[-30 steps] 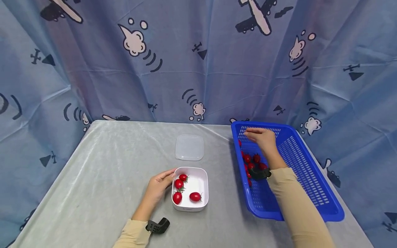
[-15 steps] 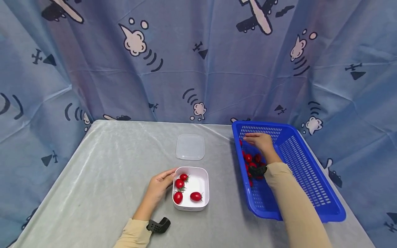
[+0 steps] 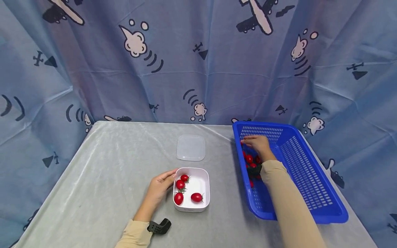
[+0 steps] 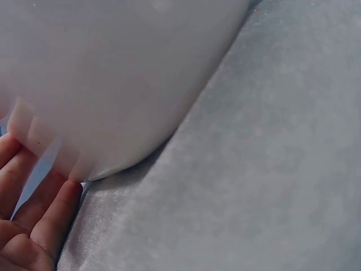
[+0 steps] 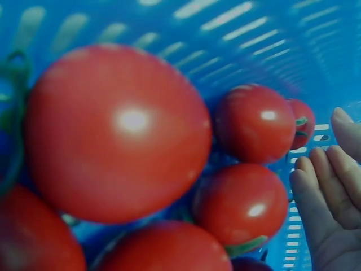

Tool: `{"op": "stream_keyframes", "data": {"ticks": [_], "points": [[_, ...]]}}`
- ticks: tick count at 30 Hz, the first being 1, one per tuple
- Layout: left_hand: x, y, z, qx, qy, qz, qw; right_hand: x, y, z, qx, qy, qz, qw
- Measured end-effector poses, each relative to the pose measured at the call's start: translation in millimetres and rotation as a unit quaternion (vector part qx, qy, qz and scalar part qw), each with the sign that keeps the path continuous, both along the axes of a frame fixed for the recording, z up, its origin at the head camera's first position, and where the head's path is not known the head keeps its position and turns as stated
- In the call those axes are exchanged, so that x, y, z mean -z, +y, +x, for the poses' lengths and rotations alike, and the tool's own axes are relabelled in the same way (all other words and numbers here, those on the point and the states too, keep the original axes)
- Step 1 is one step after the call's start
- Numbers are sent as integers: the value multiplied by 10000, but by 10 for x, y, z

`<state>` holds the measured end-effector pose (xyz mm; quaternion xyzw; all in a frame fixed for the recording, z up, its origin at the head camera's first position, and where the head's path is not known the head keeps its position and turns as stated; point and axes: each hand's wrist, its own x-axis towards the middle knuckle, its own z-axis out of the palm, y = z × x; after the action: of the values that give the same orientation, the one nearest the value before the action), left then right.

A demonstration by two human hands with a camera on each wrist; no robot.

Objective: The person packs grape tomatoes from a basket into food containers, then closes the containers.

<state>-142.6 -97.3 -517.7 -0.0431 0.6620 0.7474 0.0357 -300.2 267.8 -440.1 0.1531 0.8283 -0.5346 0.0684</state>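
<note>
My left hand [image 3: 157, 188] rests against the left far corner of a white square box [image 3: 206, 187]. In the left wrist view its fairly straight fingers [image 4: 59, 212] touch the outside of the box wall. Several small red tomatoes [image 3: 196, 197] with green stems lie inside. My right hand [image 3: 258, 144] reaches into the blue basket [image 3: 310, 172], fingertips close to a tomato [image 3: 242, 142] by its far left wall. From the right wrist, thumb and fingers [image 5: 313, 209] stand apart with nothing between them, beside several tomatoes [image 5: 251, 124].
A clear, flat square lid [image 3: 191, 148] lies on the pale tablecloth [image 3: 108, 179] behind the box. More tomatoes [image 3: 249, 158] are gathered along the basket's left side, partly hidden by the right wrist. A blue patterned curtain [image 3: 173, 79] hangs behind the table.
My right hand has moved lower and slightly left in the basket, towards the tomato by the far left wall. The left hand, the box and its tomatoes stay as they were.
</note>
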Motion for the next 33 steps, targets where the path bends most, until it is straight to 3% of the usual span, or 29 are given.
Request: {"op": "stream_keyframes", "data": {"ticks": [12,19,25,33], "points": [[-6,4,-4,-13,25,15,10000,87,-70,-36,-331,57,-94,9994],[5,-2,-2,13,65,-30,10000,76,-97,-44,-67,119,-277,9995],[16,3,7,78,70,64,9999,-136,-60,6,63,62,-438,9990],[12,-12,-22,32,26,-31,10000,-608,-93,190,-197,77,-672,9975]]}}
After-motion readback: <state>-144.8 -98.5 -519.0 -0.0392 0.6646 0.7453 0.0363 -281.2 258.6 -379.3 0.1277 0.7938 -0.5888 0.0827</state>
